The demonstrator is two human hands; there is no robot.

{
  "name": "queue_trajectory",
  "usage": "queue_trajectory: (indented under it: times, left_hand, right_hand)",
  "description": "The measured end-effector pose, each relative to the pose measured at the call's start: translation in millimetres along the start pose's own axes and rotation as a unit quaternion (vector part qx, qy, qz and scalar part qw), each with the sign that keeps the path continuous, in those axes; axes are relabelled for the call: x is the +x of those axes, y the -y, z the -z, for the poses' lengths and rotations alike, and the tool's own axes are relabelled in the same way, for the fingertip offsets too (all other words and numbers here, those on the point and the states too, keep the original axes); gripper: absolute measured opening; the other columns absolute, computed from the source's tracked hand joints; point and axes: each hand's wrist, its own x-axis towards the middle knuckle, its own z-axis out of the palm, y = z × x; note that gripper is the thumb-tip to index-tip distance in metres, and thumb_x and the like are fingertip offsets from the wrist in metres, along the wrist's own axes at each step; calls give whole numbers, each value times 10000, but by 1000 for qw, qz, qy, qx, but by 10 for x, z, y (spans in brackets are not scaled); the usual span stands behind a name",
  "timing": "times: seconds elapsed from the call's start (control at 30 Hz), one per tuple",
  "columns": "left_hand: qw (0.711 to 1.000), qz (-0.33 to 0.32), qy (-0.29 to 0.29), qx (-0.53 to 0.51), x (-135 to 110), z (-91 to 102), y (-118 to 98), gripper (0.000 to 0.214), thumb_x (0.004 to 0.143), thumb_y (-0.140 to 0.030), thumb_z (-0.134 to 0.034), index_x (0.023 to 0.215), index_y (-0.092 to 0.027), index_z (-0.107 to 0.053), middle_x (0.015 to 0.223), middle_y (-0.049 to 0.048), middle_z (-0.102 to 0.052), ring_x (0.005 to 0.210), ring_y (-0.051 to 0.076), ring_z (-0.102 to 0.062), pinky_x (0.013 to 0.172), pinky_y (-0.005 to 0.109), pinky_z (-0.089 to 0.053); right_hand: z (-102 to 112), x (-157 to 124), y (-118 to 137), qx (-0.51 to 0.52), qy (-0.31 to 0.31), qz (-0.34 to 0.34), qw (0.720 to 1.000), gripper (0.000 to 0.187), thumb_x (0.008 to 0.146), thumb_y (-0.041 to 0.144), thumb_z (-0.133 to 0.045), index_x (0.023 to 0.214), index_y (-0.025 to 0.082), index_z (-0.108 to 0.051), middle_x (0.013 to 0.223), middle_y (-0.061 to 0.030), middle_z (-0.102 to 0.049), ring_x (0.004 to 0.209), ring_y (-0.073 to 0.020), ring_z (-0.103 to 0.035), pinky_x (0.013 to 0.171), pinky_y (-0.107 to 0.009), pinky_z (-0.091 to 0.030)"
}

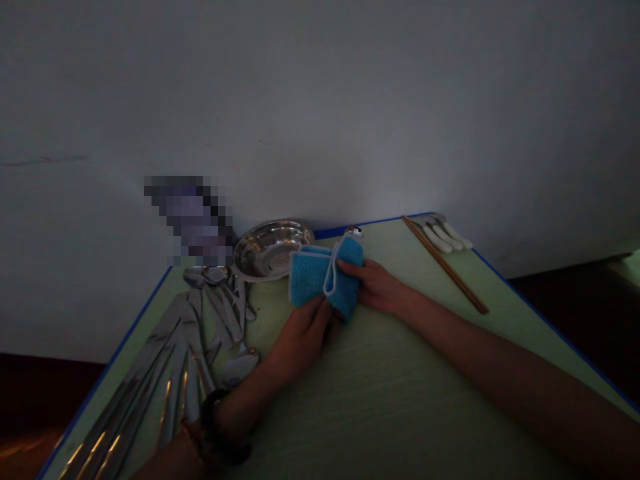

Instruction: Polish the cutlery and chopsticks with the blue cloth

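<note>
A folded blue towel (pixel 311 275) with a pale edge is held up over the table, between my two hands. My right hand (pixel 377 283) is closed on its right side, thumb across the front. From below, my left hand (pixel 305 327) grips the towel's lower edge with curled fingers. A shiny rounded metal end (pixel 354 232), perhaps of a spoon, sticks out above the towel; the rest of that piece is hidden in the cloth. Just behind and left of the towel stands a round stainless steel bowl (pixel 255 257).
Several knives (pixel 143 373) and spoons (pixel 241 363) lie spread along the table's left side. Wooden chopsticks (pixel 445 263) and several white-handled forks (pixel 440 235) lie at the far right. A blurred-out object (pixel 193 217) leans against the wall at the back left.
</note>
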Motion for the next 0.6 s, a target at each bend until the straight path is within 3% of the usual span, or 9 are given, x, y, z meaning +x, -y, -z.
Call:
queue_trajectory:
  times: [0.2,0.3,0.43,0.6]
  left_hand:
    - [998,-17,37,41,-22,17,-13,367,897,-350,-323,605,-181,-465,484,-53,-456,461,96,-436,496,212,-344]
    - [998,-5,61,11,-37,36,-17,371,886,-357,-328,591,-177,-464,479,-51,-437,452,96,-416,472,212,-329]
    - [996,7,90,-28,-55,48,-28,361,872,-352,-340,585,-173,-467,468,-48,-427,448,97,-407,465,212,-326]
    - [995,10,97,-29,-62,36,-19,354,878,-368,-332,625,-172,-485,489,-44,-442,467,101,-423,470,211,-337]
  right_hand:
    - [27,91,4,69,-118,54,989,263,739,307,-619,949,150,-596,854,-60,-699,844,-188,-642,832,-355,-489]
    - [20,107,23,92,-151,71,982,234,765,301,-589,953,162,-586,894,-66,-694,912,-190,-625,843,-352,-486]
    - [3,85,15,65,-150,82,983,197,737,261,-622,910,173,-589,903,-56,-693,889,-191,-630,835,-349,-492]
    - [20,77,-3,16,-121,87,989,286,670,248,-683,930,165,-599,913,-61,-691,829,-201,-640,807,-367,-500]
